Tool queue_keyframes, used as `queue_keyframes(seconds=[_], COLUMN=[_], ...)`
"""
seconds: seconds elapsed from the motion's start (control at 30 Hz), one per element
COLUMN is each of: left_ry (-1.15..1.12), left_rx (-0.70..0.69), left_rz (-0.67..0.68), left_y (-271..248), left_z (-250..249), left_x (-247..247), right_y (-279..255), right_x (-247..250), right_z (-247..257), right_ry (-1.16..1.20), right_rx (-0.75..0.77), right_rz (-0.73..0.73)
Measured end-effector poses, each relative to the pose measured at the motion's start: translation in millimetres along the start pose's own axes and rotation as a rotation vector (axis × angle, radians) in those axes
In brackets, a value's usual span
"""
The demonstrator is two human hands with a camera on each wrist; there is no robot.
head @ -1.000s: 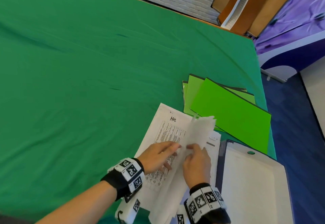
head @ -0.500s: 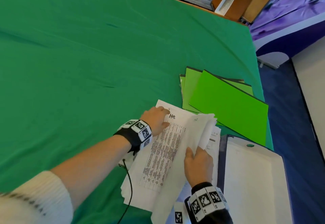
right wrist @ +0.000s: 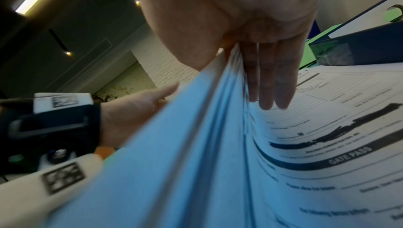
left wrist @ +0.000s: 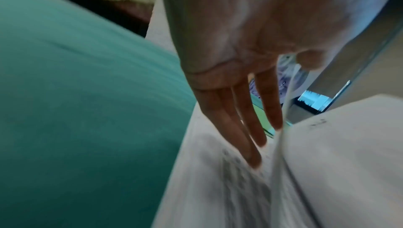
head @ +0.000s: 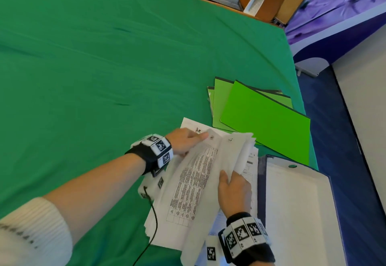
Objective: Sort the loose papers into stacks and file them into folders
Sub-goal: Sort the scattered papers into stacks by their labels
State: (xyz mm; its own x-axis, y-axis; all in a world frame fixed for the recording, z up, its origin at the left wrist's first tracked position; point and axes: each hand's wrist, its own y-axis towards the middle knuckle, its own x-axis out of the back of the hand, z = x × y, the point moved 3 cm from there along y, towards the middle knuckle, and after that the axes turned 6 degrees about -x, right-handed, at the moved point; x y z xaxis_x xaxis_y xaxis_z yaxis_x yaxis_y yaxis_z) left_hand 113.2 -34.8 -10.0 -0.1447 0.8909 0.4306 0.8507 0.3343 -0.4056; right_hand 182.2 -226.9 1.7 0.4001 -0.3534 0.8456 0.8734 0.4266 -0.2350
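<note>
A pile of loose printed papers (head: 165, 230) lies on the green cloth near the front edge. My left hand (head: 187, 141) pinches the upper left corner of a table-printed sheet (head: 196, 182), thumb on top and straight fingers (left wrist: 240, 119) below. My right hand (head: 234, 190) grips a lifted bundle of sheets (head: 240, 146), thumb above, fingers (right wrist: 268, 80) under it. Beneath the bundle (right wrist: 174, 145) a "GATE PASS" form (right wrist: 338, 145) shows. Bright green folders (head: 265, 123) lie fanned just beyond the papers.
A white-lined, navy-edged box file (head: 296, 213) lies open at the right of the pile, at the table's right edge. The green tablecloth (head: 104, 77) stretches wide to the left and far side. A thin black cable (head: 155, 219) hangs from my left wrist.
My left hand slid from the middle of the printed sheet up to its top left corner and raised that corner. My right hand kept hold of the lifted bundle.
</note>
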Motion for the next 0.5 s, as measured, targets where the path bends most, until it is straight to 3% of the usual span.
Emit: queue_keyframes(seconds=[0.1, 0.23, 0.3, 0.37, 0.43, 0.5], left_ry=[-0.287, -0.261, -0.106, 0.138, 0.377, 0.589], left_rx=[0.037, -0.011, -0.080, -0.119, -0.089, -0.013], left_rz=[0.179, 0.251, 0.202, 0.031, -0.161, -0.178], left_y=[-28.7, -32.5, -25.6, -10.2, 10.7, 26.6], left_z=[-3.8, 2.2, 2.5, 3.8, 6.5, 10.0], left_x=[-30.4, -57.0, -56.2, -39.8, -13.4, 7.9], right_y=[-9.0, -10.4, -6.1, -2.7, -0.8, 1.0], right_x=[2.1, -3.4, -5.0, -2.5, 0.3, 2.1], right_z=[10.1, 10.7, 5.1, 0.4, -3.3, -8.1], right_ry=[0.068, -0.010, -0.038, -0.023, -0.010, 0.004], right_rx=[-0.016, -0.003, 0.007, 0.005, 0.007, 0.005], right_rz=[0.026, 0.051, 0.033, 0.030, 0.035, 0.036])
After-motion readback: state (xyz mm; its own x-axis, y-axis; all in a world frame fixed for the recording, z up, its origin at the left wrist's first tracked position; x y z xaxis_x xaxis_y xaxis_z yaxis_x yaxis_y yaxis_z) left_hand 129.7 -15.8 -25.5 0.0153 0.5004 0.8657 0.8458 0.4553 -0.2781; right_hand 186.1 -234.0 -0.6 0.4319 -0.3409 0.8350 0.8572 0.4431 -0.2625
